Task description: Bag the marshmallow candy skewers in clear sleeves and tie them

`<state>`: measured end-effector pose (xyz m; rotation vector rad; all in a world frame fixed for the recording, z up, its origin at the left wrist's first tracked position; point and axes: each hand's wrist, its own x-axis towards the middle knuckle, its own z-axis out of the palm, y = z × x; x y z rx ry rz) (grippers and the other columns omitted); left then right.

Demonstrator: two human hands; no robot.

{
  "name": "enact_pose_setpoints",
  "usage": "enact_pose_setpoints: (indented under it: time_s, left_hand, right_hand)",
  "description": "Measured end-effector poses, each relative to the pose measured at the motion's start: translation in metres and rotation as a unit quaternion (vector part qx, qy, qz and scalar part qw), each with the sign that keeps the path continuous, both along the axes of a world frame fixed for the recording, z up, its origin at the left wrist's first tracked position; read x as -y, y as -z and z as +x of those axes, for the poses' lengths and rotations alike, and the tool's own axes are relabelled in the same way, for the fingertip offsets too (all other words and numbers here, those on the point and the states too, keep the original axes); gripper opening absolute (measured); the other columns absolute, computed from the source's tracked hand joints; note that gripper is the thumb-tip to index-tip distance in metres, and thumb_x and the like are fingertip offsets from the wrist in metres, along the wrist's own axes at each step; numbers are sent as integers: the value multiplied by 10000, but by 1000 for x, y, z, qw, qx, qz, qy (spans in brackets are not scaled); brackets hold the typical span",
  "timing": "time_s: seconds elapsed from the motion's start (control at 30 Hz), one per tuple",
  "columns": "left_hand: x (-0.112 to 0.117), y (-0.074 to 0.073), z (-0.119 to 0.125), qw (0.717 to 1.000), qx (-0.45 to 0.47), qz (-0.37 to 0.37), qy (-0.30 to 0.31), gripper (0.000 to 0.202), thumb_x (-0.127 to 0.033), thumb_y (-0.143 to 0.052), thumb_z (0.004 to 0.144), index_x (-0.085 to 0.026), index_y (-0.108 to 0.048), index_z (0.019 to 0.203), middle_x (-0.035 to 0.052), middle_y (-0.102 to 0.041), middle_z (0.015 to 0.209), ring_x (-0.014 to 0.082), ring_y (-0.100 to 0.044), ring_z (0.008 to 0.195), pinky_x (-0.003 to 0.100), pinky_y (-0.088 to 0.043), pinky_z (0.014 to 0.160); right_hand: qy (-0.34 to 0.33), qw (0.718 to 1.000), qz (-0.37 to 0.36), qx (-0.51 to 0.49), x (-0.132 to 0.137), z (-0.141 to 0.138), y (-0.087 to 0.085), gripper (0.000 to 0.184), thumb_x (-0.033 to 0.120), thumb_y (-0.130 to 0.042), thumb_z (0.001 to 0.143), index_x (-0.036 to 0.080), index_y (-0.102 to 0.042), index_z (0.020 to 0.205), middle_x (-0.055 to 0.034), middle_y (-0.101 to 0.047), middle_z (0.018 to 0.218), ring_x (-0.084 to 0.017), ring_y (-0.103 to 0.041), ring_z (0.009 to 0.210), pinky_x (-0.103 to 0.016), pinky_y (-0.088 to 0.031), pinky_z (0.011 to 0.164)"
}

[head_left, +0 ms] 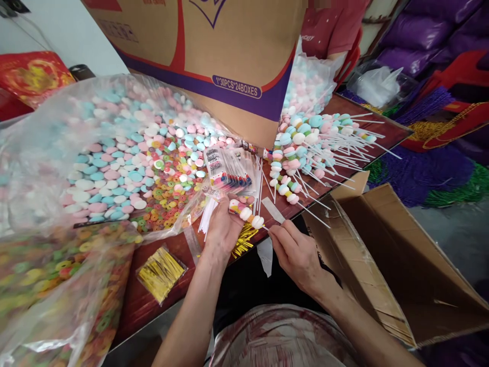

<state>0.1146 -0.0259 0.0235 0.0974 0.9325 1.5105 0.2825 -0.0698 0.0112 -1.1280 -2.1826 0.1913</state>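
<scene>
A candy skewer [246, 214] of white, orange and pink sweets on a white stick lies between my two hands. My left hand [222, 227] is closed around its upper end, where some colourful wrapping shows. With fingers pinched, my right hand [292, 250] grips the stick just below the lowest sweets. Gold twist ties [244, 239] lie loose under the skewer, and white sticks [207, 216] are beside my left hand. Just beyond it lies a stack of printed clear packets [229, 171].
Finished-looking candy skewers [305, 148] are piled at the right of the table. Pastel sweets [110, 173] and gummy rings [164, 201] fill plastic bags at left. A large carton [214, 61] stands behind; an open cardboard box [382, 255] is at right. A person in a red shirt [328, 30] sits across.
</scene>
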Motion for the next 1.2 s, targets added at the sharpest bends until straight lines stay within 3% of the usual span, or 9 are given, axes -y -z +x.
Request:
enact_pose_setpoints:
  time_s: [0.2,0.33,0.57,0.67,0.87,1.07,1.2]
  left_hand:
    - [4,0,-10,998,-7,-34,58,298,-274,-479,981,-123,-609,760,52,-631,685,145,-671,685,264,-553,691]
    - [6,0,-11,996,-20,-5,87,272,-292,-535,958,-123,-622,763,57,-657,713,164,-689,750,323,-562,805]
    - [9,3,1,996,-45,30,67,250,-346,-656,886,-143,-626,743,32,-648,685,181,-695,798,360,-542,893]
    - [10,3,-2,996,-43,36,66,235,-331,-666,880,-141,-631,745,24,-655,711,155,-682,744,352,-543,896]
    - [10,2,-23,986,-28,-14,165,180,-298,-625,907,-130,-670,861,72,-702,783,221,-720,835,410,-551,890]
    - [12,4,-10,992,-23,25,123,171,-294,-643,896,-135,-666,837,79,-719,804,238,-715,940,417,-527,947]
    - [12,2,-1,993,-43,53,97,158,-291,-690,861,-144,-667,809,52,-700,744,230,-708,967,404,-501,992]
  right_hand:
    - [-38,996,-59,-59,-7,12,0,168,145,-476,984,181,-617,901,-10,-513,725,-113,-501,615,-217,-407,579]
    - [-19,1000,15,-6,-8,15,2,176,116,-489,973,163,-616,860,-8,-497,702,-106,-460,586,-224,-358,537]
    - [-4,995,94,34,2,-2,7,231,90,-483,961,178,-592,778,4,-472,635,-116,-411,557,-246,-338,550]
    - [-26,997,69,-5,6,-5,10,201,78,-482,959,161,-609,827,-2,-482,655,-114,-432,567,-235,-361,562]
    - [-44,998,21,-29,-3,12,6,120,91,-530,953,131,-636,914,-32,-557,731,-115,-519,626,-227,-394,579]
    - [-4,997,77,16,2,4,9,171,76,-532,940,146,-631,820,-22,-524,657,-132,-486,592,-256,-377,573]
    - [25,994,102,11,8,-9,16,137,69,-538,928,151,-633,870,-19,-534,650,-141,-475,588,-269,-370,576]
